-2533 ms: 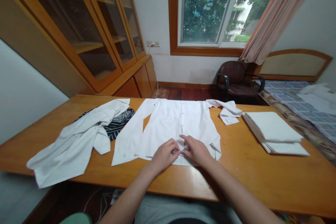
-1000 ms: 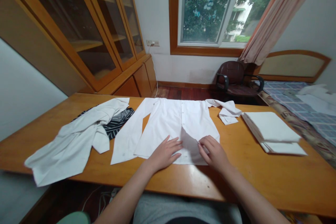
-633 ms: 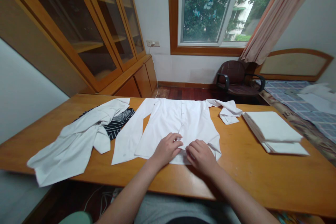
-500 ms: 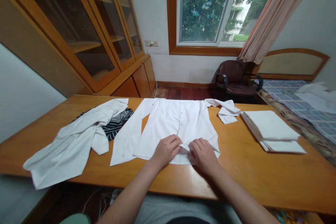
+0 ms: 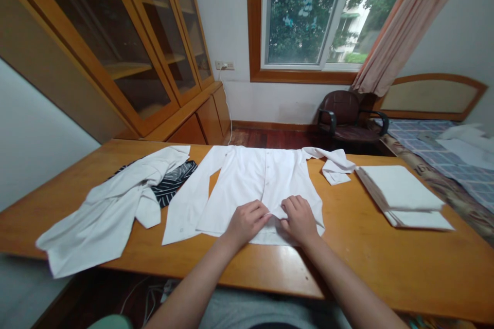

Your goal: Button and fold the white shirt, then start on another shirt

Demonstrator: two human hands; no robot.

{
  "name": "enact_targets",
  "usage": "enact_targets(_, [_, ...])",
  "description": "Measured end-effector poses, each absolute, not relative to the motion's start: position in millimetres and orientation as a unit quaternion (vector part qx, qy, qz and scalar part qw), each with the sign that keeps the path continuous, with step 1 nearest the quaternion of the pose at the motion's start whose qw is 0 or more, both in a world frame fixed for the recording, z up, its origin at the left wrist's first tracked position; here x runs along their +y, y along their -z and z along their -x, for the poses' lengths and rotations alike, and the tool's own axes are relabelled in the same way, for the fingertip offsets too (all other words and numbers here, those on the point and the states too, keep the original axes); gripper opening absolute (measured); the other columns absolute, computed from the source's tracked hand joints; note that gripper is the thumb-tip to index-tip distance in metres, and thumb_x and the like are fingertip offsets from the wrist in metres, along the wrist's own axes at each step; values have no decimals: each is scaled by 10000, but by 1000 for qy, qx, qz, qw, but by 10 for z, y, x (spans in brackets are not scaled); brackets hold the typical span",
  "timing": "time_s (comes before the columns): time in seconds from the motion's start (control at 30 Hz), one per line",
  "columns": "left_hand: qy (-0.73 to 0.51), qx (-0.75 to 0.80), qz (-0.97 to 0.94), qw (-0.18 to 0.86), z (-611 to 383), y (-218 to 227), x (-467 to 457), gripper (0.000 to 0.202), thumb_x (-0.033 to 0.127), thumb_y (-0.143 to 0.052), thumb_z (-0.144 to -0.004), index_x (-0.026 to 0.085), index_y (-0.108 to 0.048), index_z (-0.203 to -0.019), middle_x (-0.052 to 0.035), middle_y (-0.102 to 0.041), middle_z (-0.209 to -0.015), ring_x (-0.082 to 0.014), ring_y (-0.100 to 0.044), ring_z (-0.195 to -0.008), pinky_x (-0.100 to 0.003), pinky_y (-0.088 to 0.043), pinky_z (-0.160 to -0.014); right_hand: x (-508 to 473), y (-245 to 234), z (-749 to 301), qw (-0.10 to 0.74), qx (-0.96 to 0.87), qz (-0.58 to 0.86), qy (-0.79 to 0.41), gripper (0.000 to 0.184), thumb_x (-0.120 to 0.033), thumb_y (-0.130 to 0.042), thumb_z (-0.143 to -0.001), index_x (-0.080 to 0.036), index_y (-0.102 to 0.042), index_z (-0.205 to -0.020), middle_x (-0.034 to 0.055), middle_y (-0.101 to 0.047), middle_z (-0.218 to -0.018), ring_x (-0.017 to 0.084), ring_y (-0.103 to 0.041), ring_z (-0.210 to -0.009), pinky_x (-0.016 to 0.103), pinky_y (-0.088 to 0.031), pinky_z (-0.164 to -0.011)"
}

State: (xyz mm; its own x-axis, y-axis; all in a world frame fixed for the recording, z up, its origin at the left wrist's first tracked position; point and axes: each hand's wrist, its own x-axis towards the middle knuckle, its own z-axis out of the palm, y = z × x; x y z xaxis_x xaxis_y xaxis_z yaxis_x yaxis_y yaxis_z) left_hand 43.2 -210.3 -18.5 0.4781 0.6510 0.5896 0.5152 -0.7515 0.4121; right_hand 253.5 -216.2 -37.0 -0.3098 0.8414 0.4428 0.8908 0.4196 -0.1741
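Observation:
A white button-up shirt (image 5: 243, 180) lies spread on the wooden table (image 5: 370, 262), its button front facing up. One sleeve stretches down along the left; the other is bent out to the right. Near the lower hem, my left hand (image 5: 249, 221) pinches the left front edge of the shirt. My right hand (image 5: 299, 217) is closed on the right front edge a short way off, and a bit of cloth is raised between the two. Its fingertips are partly hidden behind the fabric.
Left of the shirt lies a rumpled white garment (image 5: 104, 221) over a black striped cloth (image 5: 175, 182), hanging past the table's front edge. Folded white cloths (image 5: 401, 190) are stacked at the right. Beyond the table stand a glass-door cabinet (image 5: 150, 108) and an armchair (image 5: 343, 113).
My right hand has shifted slightly up and right, lifting the shirt's front edge a little. My left hand stays nearly in place, still pinching the cloth.

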Motion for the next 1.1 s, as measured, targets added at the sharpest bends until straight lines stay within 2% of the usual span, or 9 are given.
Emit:
enact_targets(0.23, [-400, 333, -851, 76, -334, 173, -2109, 163, 227, -545, -991, 168, -670, -904, -49, -679, -836, -153, -636, -778, -271, -518, -705, -2102, 363, -2854, 294, -796, 524, 76, 275, -40, -538, -677, -208, -608, -883, 74, -646, -894, 260, -523, -885, 366, -385, -778])
enact_targets(0.43, [-388, 331, -856, 78, -296, 233, -2119, 161, 230, -550, -988, 177, -671, -896, -48, -687, -837, -158, -640, -785, -283, -524, -712, -2227, 360, -3373, 309, -769, 552, 93, 441, -6, -480, -654, -190, -604, -1035, 102, -648, -999, 269, -568, -956, 375, -464, -833])
enact_targets(0.6, [-372, 326, -866, 77, -268, 317, -2134, 173, 247, -543, -996, 177, -671, -904, -47, -693, -849, -158, -639, -793, -287, -527, -722, -2457, 243, -3652, 282, -768, 566, 99, 381, -21, -497, -690, -198, -594, -1014, 102, -638, -1016, 276, -568, -967, 395, -485, -858])
enact_targets(0.77, [-317, 306, -897, 39, -227, 343, -2142, 191, 265, -517, -1007, 184, -675, -935, -50, -697, -881, -161, -639, -801, -293, -510, -717, -2678, 209, -3812, 246, -771, 582, 86, 245, -87, -526, -763, -209, -588, -966, 99, -631, -1004, 275, -577, -934, 401, -493, -824])
enact_targets(0.87, [-295, 294, -909, 20, -218, 343, -2136, 204, 274, -508, -1013, 185, -675, -936, -48, -696, -894, -154, -632, -792, -287, -490, -699, -2774, 258, -3881, 236, -781, 574, 64, 169, -142, -546, -803, -207, -593, -952, 100, -627, -1003, 256, -599, -913, 378, -500, -812])
enact_targets(0.97, [-274, 279, -920, 22, -221, 360, -2136, 235, 304, -498, -1019, 187, -680, -927, -46, -690, -899, -146, -624, -785, -285, -480, -706, -2850, 310, -3925, 204, -797, 567, 16, 69, -186, -535, -859, -209, -597, -878, 83, -626, -922, 222, -609, -820, 335, -500, -736])
enact_targets(1.1, [-243, 263, -932, 53, -208, 381, -2151, 247, 351, -522, -1008, 192, -699, -941, -50, -691, -929, -157, -623, -818, -314, -487, -772, -2910, 336, -3935, 144, -815, 559, -48, 135, -175, -487, -893, -205, -608, -840, 70, -615, -861, 204, -602, -772, 316, -486, -691])
